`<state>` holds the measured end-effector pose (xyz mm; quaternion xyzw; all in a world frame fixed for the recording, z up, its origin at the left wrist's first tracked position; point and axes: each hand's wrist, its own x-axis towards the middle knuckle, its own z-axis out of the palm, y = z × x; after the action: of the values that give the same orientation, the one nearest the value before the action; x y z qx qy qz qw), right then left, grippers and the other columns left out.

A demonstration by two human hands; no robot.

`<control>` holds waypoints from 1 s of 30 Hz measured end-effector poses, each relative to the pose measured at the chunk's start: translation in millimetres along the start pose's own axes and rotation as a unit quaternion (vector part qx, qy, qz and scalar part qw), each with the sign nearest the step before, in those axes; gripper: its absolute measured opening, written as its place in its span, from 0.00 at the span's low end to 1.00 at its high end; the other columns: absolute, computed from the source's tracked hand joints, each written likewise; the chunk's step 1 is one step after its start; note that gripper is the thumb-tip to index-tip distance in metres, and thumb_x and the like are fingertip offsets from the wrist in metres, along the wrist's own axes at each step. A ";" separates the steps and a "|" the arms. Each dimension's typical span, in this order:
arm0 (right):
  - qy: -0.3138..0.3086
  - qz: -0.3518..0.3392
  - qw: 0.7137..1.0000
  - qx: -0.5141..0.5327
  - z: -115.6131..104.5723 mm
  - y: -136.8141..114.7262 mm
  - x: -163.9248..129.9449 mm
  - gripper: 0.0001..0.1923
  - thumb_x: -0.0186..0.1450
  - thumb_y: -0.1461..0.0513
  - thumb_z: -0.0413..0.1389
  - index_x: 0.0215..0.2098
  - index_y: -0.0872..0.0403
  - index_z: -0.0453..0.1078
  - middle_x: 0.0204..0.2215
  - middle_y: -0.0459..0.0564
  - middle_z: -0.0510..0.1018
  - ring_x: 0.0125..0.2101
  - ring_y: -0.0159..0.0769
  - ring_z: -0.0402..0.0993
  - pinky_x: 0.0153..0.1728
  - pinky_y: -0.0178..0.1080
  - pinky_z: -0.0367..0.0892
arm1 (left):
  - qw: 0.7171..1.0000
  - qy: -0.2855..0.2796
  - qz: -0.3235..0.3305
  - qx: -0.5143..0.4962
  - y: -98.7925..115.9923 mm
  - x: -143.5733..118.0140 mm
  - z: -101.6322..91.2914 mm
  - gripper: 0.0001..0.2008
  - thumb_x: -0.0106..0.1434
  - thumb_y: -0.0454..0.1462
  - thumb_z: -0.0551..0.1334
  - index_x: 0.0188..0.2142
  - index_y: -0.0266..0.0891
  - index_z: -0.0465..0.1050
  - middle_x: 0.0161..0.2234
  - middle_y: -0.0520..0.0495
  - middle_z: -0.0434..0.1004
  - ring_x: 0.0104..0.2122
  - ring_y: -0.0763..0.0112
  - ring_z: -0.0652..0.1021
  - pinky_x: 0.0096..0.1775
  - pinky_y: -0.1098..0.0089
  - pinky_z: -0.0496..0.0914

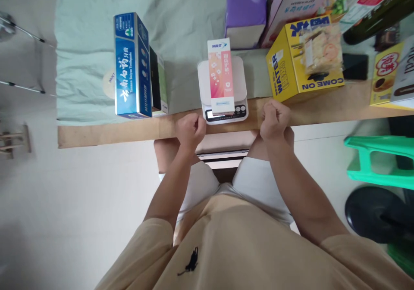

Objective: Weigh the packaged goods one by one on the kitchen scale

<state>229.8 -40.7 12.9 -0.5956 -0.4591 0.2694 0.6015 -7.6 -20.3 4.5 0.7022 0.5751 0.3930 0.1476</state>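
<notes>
Scale (239,76): white, rounded
Carton (221,72): pink-white, oblong, atop; contents hidden
Left hand (190,131): fingers curled together
Right hand (274,120): fingers curled together, near yellow box (289,68)

Loc: likely home rm | cloth-cov'd tbl (86,40) | grn plastic stool (378,177) | toothpaste box (126,70) | kitch. scale (239,81)

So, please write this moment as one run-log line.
left hand: fist, at table edge; right hand: fist, at table edge; pink box: on scale; display: partly covered, reading unclear
</notes>
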 end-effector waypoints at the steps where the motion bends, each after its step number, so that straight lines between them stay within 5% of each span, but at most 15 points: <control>1: 0.000 -0.001 1.000 -0.006 -0.1 -0.8 -0.2 0.25 0.67 0.56 0.53 0.19 0.52 0.46 0.16 0.42 0.50 0.20 0.26 0.46 0.23 0.36 0.42 | 1.000 0.000 0.001 -0.002 -0.1 0.0 -0.1 0.23 0.61 0.33 0.58 0.18 0.39 0.43 0.16 0.56 0.43 0.19 0.80 0.51 0.27 0.66 0.45; 17: -0.011 -0.009 0.999 -0.033 -0.7 7.0 0.3 0.28 0.68 0.48 0.54 0.19 0.52 0.48 0.16 0.42 0.51 0.20 0.26 0.47 0.23 0.36 0.44 | 0.997 0.057 -0.006 -0.052 6.3 0.2 -6.5 0.24 0.68 0.39 0.55 0.20 0.38 0.44 0.16 0.55 0.46 0.20 0.80 0.52 0.27 0.67 0.49; 23: -0.035 -0.058 0.996 -0.059 2.7 -5.2 -8.1 0.21 0.70 0.50 0.48 0.25 0.53 0.63 0.22 0.45 0.64 0.25 0.29 0.60 0.28 0.37 0.60 | 0.993 0.067 0.006 -0.096 6.3 -0.1 -7.8 0.26 0.72 0.47 0.53 0.21 0.39 0.49 0.18 0.54 0.52 0.21 0.78 0.57 0.27 0.68 0.53; 27: -0.056 -0.095 0.986 -0.124 21.5 -20.2 -27.8 0.20 0.69 0.50 0.51 0.50 0.54 0.72 0.46 0.55 0.77 0.48 0.40 0.74 0.53 0.46 0.71 | 0.986 0.106 0.036 -0.123 19.4 -10.7 -3.6 0.21 0.71 0.54 0.53 0.36 0.39 0.69 0.38 0.45 0.71 0.42 0.69 0.74 0.45 0.65 0.71; 30: -0.076 -0.107 0.971 -0.198 37.9 -24.6 -40.4 0.30 0.72 0.48 0.47 0.65 0.54 0.62 0.63 0.61 0.69 0.64 0.47 0.66 0.67 0.57 0.63 | 0.985 0.068 0.048 -0.148 36.0 -20.4 6.3 0.27 0.71 0.55 0.52 0.58 0.42 0.67 0.61 0.36 0.64 0.63 0.60 0.68 0.64 0.57 0.67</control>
<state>173.7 -61.7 22.3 -0.6283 -0.6084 0.1520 0.4605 21.2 -48.2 16.3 0.6712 0.4848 0.5271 0.1914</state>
